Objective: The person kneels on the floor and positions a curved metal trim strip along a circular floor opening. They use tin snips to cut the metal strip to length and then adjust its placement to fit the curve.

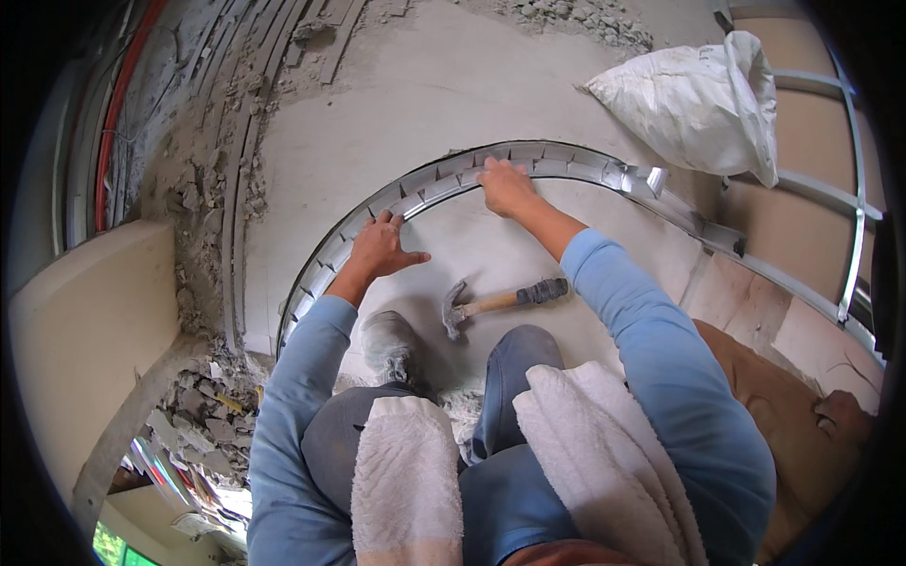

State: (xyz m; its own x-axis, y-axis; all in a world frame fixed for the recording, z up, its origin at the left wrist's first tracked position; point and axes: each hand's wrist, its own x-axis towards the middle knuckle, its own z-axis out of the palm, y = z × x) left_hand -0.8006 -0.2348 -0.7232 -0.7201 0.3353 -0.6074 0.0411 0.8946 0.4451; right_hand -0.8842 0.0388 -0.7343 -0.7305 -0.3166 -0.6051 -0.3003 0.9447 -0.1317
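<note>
A curved metal stud track (445,177) with cut, notched flanges lies in an arc on the grey floor in front of me. My left hand (379,249) rests its fingertips on the track's near edge, left of the middle, with thumb stretched out and fingers apart. Farther right, my right hand (507,187) has its fingers closed over the near flange; the fingertips are partly hidden inside the channel. A claw hammer (502,301) with a wooden shaft and dark grip lies on the floor between my hands and my feet.
A white sack (689,104) slumps at the far right beside metal framing (859,203) and brown board. Rubble (203,415) and long strips (247,160) lie along the left, near a pale low wall (94,330). A towel (604,453) hangs down before me.
</note>
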